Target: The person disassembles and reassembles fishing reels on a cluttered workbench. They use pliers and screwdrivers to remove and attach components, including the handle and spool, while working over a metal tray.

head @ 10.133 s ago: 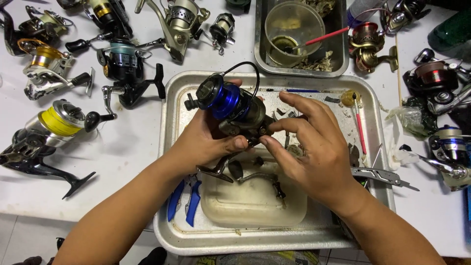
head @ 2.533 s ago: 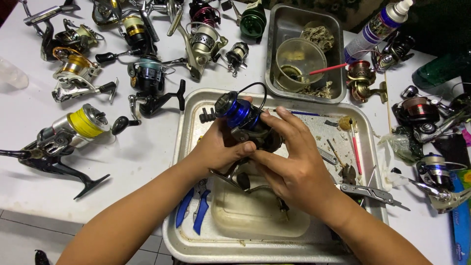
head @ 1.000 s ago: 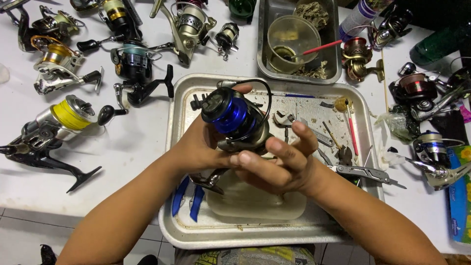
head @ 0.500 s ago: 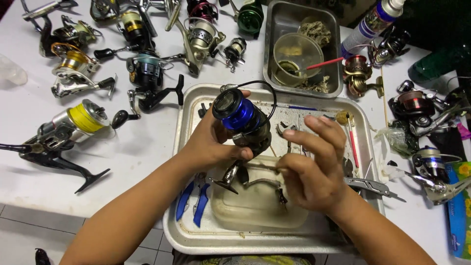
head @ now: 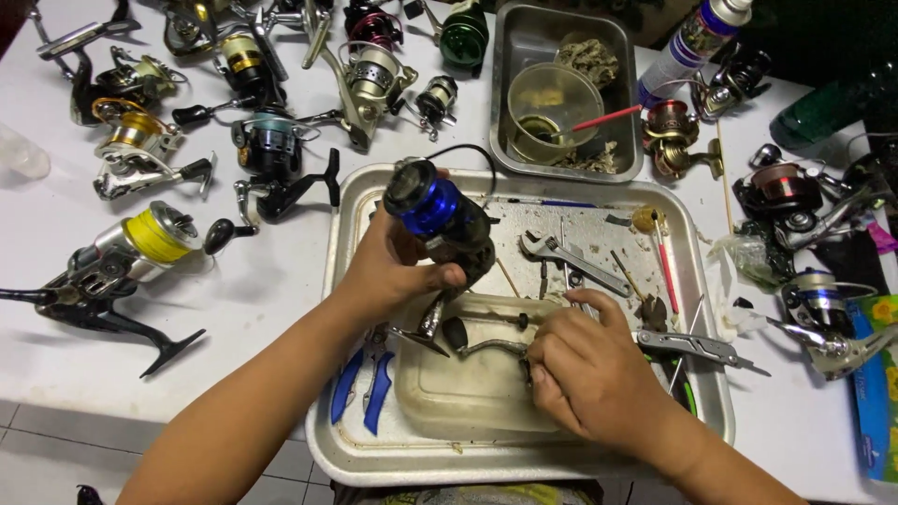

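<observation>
The left hand (head: 393,271) grasps the blue-spool reel (head: 440,220) above the metal tray (head: 341,224). At its 4 o'clock, the right hand (head: 589,374) is clenched on the reel's crank handle (head: 486,344).

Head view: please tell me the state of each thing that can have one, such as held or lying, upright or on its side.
Blue-spool reel: held up over the metal tray by the left hand.
Reel handle: gripped by the right hand.
Adjustable wrench: lying flat in the tray.
Blue-handled pliers: lying in the tray.
Yellow-line reel: lying on its side.
Plastic cup: upright, red-handled tool inside.
</observation>
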